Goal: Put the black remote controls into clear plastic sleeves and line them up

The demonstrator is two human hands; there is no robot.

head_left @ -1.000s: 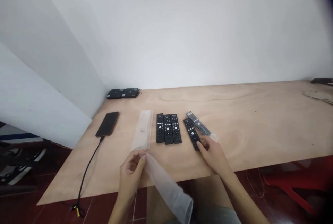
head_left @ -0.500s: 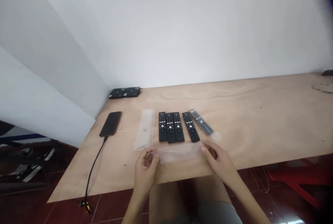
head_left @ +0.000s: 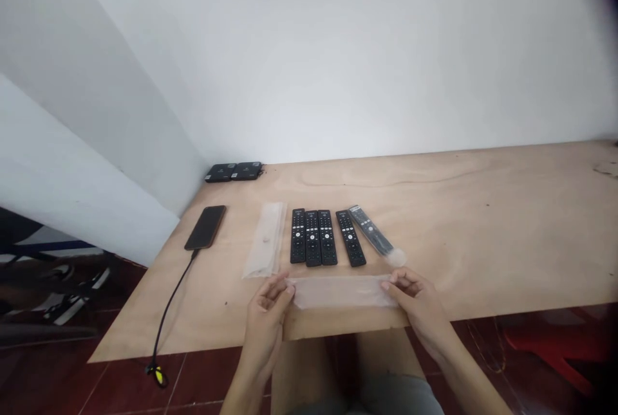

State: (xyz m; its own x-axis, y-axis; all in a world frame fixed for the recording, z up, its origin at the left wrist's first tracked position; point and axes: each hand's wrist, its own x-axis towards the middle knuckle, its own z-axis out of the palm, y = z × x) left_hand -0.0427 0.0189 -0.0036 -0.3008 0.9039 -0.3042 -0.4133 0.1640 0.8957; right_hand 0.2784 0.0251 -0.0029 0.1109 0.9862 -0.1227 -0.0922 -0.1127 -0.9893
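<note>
A clear plastic sleeve is stretched lengthwise between my two hands, near the table's front edge. My left hand pinches its left end, and my right hand pinches the right end. Just beyond it lie several black remote controls: three side by side, the middle one among them, and one apart. To their right, a remote control in a plastic sleeve lies slanted. Left of the row, more flat plastic sleeves rest on the wooden table.
A phone lies on the left of the wooden table, with a black cable hanging over the front edge. Two black boxes sit in the back left corner by the wall. A red stool stands below at right.
My right hand has moved a little to the right, and the plastic sleeve is now drawn straighter between both hands. The view has shifted slightly.
</note>
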